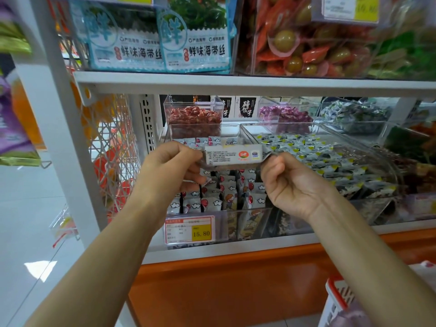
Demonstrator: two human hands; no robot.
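Both hands hold one small snack packet (232, 156) sideways, label toward the person. The left hand (169, 161) pinches its left end, the right hand (286, 182) its right end, above the clear bin (247, 223).

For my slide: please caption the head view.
Left hand and right hand pinch a snack packet by its ends, near a clear bin of wrapped snacks.

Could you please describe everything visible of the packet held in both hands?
The packet is a small, flat, oblong pouch of seemingly glossy film: white face with fine print, an orange-red logo and a small blue mark. It hangs level in the air before the shelf's clear bins. The left hand pinches its left end, the right hand its silvery right end.
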